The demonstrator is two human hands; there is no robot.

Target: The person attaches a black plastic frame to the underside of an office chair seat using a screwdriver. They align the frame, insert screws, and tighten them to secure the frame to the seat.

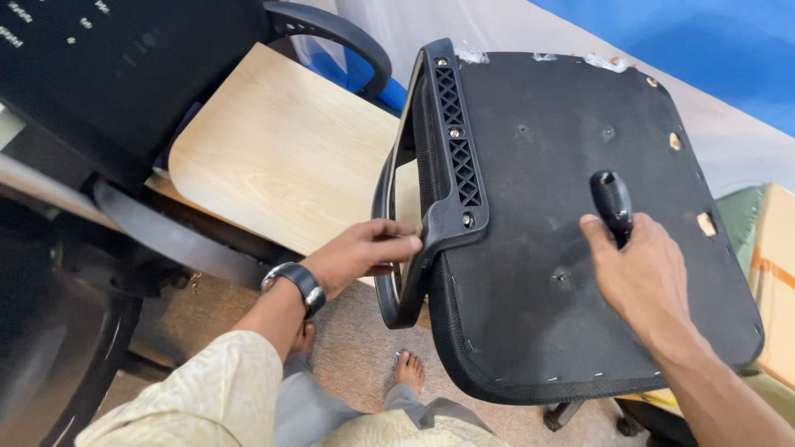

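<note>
Fingers of the left hand (pixel 364 252) pinch the black plastic armrest (pixel 451 165) of the upturned chair seat (pixel 571 232), which stands tilted against the pale wooden bench (pixel 281 153). Further right, the right hand (pixel 642 273) is closed on a black-handled screwdriver (pixel 611 203) pressed to the seat's underside. I judge the seat may tip off its edge if the pinch slackens, and the tool tip could slip from the screw.
</note>
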